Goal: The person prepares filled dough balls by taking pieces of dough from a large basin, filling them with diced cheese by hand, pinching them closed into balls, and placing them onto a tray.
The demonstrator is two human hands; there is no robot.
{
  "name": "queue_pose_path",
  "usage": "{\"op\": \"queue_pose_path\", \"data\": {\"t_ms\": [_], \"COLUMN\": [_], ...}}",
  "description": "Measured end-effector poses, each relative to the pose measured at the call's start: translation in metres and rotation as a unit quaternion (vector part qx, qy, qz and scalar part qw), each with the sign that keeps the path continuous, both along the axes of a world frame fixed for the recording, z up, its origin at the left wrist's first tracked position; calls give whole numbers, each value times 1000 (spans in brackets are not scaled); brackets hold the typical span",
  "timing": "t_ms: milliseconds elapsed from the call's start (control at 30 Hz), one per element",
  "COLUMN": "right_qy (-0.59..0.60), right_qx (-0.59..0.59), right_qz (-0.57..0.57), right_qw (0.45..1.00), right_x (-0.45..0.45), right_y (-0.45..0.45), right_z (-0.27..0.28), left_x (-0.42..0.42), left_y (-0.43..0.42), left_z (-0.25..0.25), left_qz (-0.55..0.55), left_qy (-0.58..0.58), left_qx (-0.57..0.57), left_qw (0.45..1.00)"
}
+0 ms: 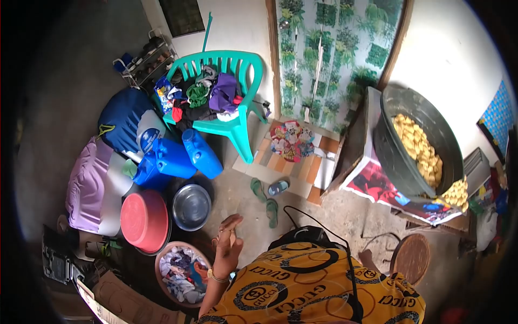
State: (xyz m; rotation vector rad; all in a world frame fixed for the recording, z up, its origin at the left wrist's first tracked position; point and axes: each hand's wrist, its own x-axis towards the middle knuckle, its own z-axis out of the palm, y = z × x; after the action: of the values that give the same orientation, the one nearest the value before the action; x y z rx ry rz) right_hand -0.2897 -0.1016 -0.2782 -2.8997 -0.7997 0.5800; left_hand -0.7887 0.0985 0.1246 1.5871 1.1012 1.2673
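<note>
My left hand is raised near the middle of the view, with a bracelet at the wrist and a ring on a finger. Its fingers are partly stretched and apart, and nothing shows in them. Below and left of it, a round tub on the floor holds mixed clothes. A metal basin lies beyond the hand, beside an upturned pink basin. My right hand is not identifiable; a small bare patch of skin shows beside the yellow shirt.
Blue jugs stand beside covered containers at left. A green chair holds clothes. Slippers lie on the floor before a mat. At right are a large dark tub of yellowish pieces and a round stool. Cardboard lies lower left.
</note>
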Motion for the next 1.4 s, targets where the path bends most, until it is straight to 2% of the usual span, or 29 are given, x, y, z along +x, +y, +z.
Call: {"op": "queue_pose_path", "data": {"t_ms": [33,67,100,133,167,200,233,300,400,500,567,633,667,700,767,867,967,1000,1033,1100,1167,1200,1233,1267,1300,1333,1367,1400], "right_qy": [-31,36,104,37,9,-1,-29,42,42,173,97,87,83,84,86,85,54,39,23,14,115,106,101,93,85,170,307,334], "right_qx": [36,-30,-111,0,6,13,62,45,46,-5,-89,-121,-139,-155,-176,-181,-161,-151,-140,-114,-118,-104,-121,-133,-147,-140,-16,-41], "right_qz": [30,75,127,93,190,158,243,224,210,68,74,71,71,77,91,133,223,260,253,169,130,146,147,150,154,108,-50,-120], "right_qw": [998,996,980,995,982,987,968,973,976,983,988,986,984,981,976,971,960,953,957,979,978,978,977,975,973,969,950,934], "right_x": [-8,9,15,8,10,3,17,24,25,34,30,4,-10,-19,-36,-57,-69,-72,-74,-75,-85,-85,-79,-67,-56,-54,-20,-6], "right_y": [45,90,139,173,205,232,250,280,289,258,220,191,183,179,182,216,265,285,304,342,384,395,395,397,401,407,384,381], "right_z": [26,14,29,42,56,82,62,71,72,35,12,45,55,56,59,62,64,62,57,55,88,90,79,57,45,77,18,19], "left_x": [8,13,19,29,31,32,32,33,21,20,19,10,11,13,10,-13,-38,-39,-42,-45,-39,-35,-33,-39,-34,-25,-18,-13], "left_y": [18,36,54,69,80,88,97,113,141,178,217,257,272,289,316,347,374,383,393,409,419,421,420,420,417,415,410,405], "left_z": [3,4,5,7,6,1,-3,-10,-26,-22,-26,-28,-13,-6,6,-8,-26,-28,-28,-28,-22,-18,-16,-20,-19,-15,-11,-8], "left_qz": [-1,-2,-3,24,33,43,53,93,120,149,109,68,105,137,124,70,15,27,28,38,65,72,81,75,92,110,127,119], "left_qy": [33,66,101,111,97,82,67,67,55,-17,-105,-158,-87,-16,-26,-12,45,8,23,49,-27,-59,-89,-10,-20,-30,-38,-25], "left_qx": [12,24,37,79,69,57,45,66,54,-46,-22,-14,-33,2,-3,-5,28,7,22,45,17,13,8,13,-11,-33,-58,-68], "left_qw": [999,998,994,990,992,994,995,991,990,988,988,985,990,990,992,997,998,1000,999,997,997,996,993,997,995,993,990,990]}}
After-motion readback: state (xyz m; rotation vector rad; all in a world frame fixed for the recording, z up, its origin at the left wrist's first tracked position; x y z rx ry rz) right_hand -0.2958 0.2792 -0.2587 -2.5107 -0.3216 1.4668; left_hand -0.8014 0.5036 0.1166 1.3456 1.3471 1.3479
